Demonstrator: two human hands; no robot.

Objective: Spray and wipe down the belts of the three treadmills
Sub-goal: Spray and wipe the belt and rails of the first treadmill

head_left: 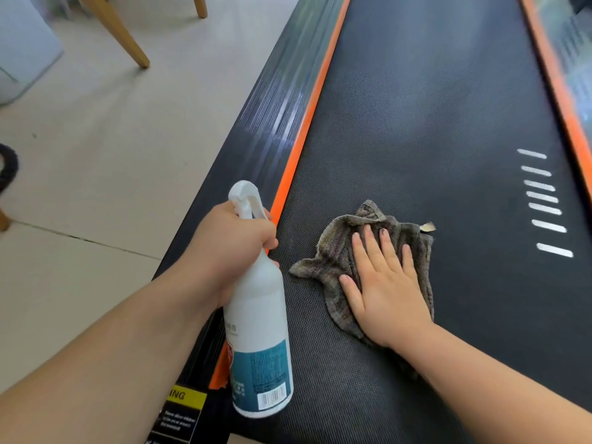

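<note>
Floor (96, 161), pale tile, left of the treadmill belt (432, 107), bearing wooden furniture legs (128, 43) at its far end; side rail (266, 123), black and ribbed, with an orange strip (307, 116) along the belt's left edge; yellow warning label (185, 397) at the rail's near end; left hand (230, 248), over that left edge, fingers wrapped around the neck of a white spray bottle (259, 331), nozzle pointing up the belt; right hand (381, 283), fingers spread flat, pressing a grey-brown cloth (339, 254) onto the belt's near half; white dashes (544, 200) near the belt's right edge.
</note>
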